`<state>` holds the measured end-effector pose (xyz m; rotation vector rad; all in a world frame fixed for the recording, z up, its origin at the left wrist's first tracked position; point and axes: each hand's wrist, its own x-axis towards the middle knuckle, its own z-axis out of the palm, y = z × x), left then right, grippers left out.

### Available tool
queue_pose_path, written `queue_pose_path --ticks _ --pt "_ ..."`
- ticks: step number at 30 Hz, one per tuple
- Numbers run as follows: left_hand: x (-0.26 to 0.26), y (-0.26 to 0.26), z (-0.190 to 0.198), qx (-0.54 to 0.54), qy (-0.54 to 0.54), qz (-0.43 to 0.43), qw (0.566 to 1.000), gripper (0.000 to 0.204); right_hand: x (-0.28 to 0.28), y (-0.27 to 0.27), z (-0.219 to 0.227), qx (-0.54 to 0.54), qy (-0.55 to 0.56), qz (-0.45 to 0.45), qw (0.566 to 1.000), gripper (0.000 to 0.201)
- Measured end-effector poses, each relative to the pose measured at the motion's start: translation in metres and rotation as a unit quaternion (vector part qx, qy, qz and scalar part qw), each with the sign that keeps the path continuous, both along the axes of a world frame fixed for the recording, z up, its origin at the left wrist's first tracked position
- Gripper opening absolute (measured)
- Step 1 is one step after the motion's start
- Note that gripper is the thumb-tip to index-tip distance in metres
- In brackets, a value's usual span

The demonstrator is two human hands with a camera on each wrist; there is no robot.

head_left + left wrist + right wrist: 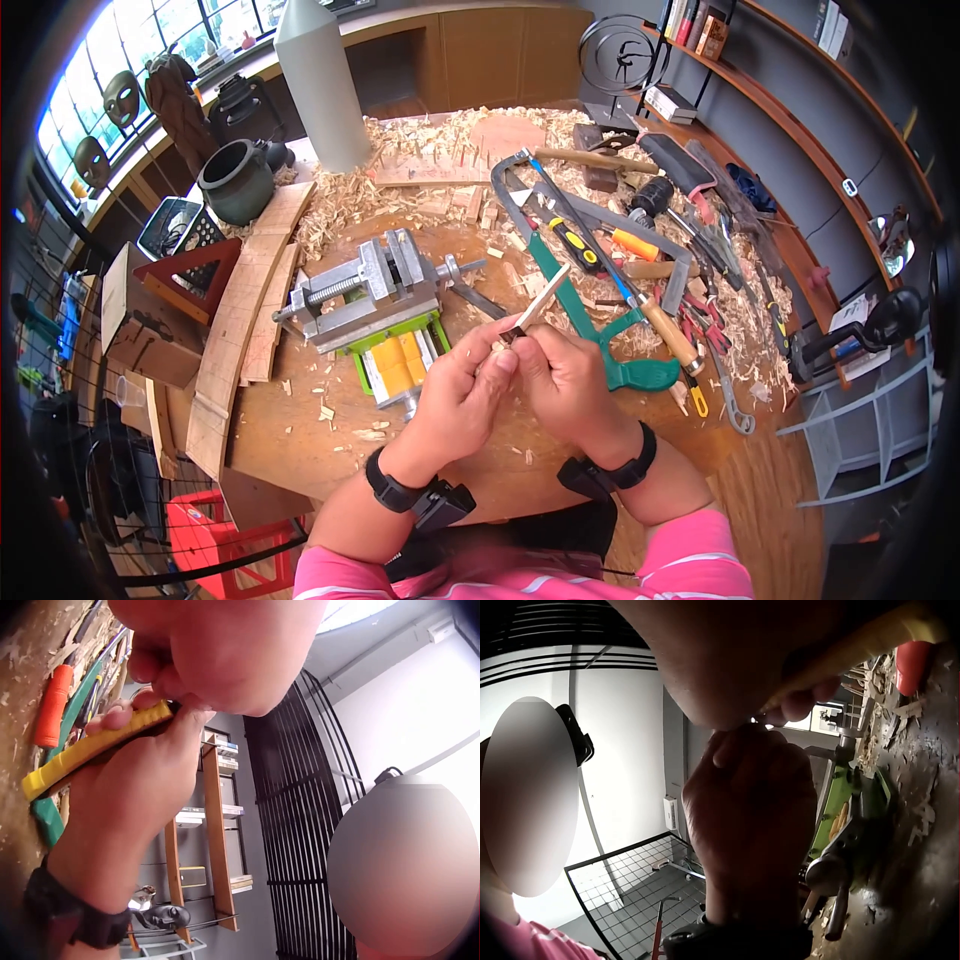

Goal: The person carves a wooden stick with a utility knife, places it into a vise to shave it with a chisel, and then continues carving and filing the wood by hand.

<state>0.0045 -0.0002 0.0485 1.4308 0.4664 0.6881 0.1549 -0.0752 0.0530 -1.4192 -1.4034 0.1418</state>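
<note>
Both hands meet in front of the chest in the head view. Between them is a slim pale wood strip, its free end pointing away over the table. My right hand grips the strip near its lower end, fingers curled around it. My left hand has its fingers curled at the same end, thumbs side by side. A small dark piece shows at the strip's base, mostly hidden by the fingers. In the left wrist view the strip looks yellow with a notched edge; in the right wrist view the strip crosses the near hand.
A metal vise on a green base stands left of the hands. To the right lie a green-handled saw, a yellow-black tool and several other tools. Wood shavings cover the back. Long boards line the left edge.
</note>
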Motion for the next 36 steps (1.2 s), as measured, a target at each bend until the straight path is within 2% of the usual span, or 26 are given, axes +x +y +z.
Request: queue_pose_path --ticks 1,2,3,4,6,7,9,13,16,18,22,24,25,28,34,36 --pt "0.002 0.0 0.002 0.004 0.0 -0.001 1.0 0.039 0.006 -0.001 -0.001 -0.023 0.032 0.036 0.999 0.021" --pt "0.003 0.0 0.003 -0.07 -0.063 -0.018 0.995 0.038 0.011 -0.002 -0.003 -0.047 0.064 0.072 0.994 0.024" --pt "0.005 0.0 0.003 -0.145 -0.126 -0.035 0.981 0.039 0.017 -0.003 -0.006 -0.043 0.064 0.07 0.995 0.024" --pt "0.006 0.001 0.003 -0.143 -0.126 -0.038 0.981 0.039 0.022 -0.003 -0.01 -0.029 0.148 0.083 0.985 0.027" --pt "0.005 0.002 0.001 -0.224 -0.169 -0.063 0.958 0.038 0.027 0.0 -0.011 -0.003 0.282 0.093 0.955 0.035" --pt "0.004 0.003 0.001 -0.222 -0.165 -0.067 0.959 0.038 0.027 0.002 -0.007 0.001 0.285 0.089 0.954 0.035" --pt "0.002 0.005 0.0 -0.277 -0.177 -0.09 0.94 0.037 0.027 0.003 0.002 -0.018 0.389 0.066 0.919 0.036" --pt "0.004 0.006 -0.005 -0.291 -0.151 -0.11 0.938 0.037 0.027 0.0 0.011 0.003 0.451 0.113 0.885 0.03" --pt "0.007 0.005 -0.01 -0.28 -0.129 -0.13 0.942 0.036 0.033 -0.002 0.002 -0.005 0.418 0.096 0.903 0.026" --pt "0.007 0.004 -0.016 -0.186 -0.082 -0.153 0.967 0.041 0.038 -0.004 0.002 0.0 0.42 0.113 0.901 0.024" --pt "0.004 0.005 -0.007 -0.178 -0.083 -0.196 0.961 0.049 0.05 -0.004 0.002 0.001 0.427 0.182 0.886 0.022" --pt "0.004 0.004 -0.007 -0.225 -0.101 -0.221 0.943 0.051 0.055 -0.004 0.002 -0.004 0.423 0.187 0.887 0.023" --pt "0.003 0.003 -0.008 -0.23 -0.099 -0.22 0.943 0.051 0.056 -0.004 0.0 -0.007 0.417 0.193 0.888 0.023" --pt "0.007 0.004 -0.01 -0.133 -0.047 -0.172 0.975 0.05 0.055 0.0 -0.003 -0.002 0.414 0.181 0.892 0.025" --pt "0.011 0.003 -0.013 -0.157 -0.057 -0.125 0.978 0.064 0.05 0.001 -0.001 -0.02 0.417 0.123 0.9 0.033" --pt "0.013 0.002 -0.013 -0.148 -0.061 -0.099 0.982 0.066 0.047 -0.001 0.002 -0.058 0.305 0.143 0.94 0.047"
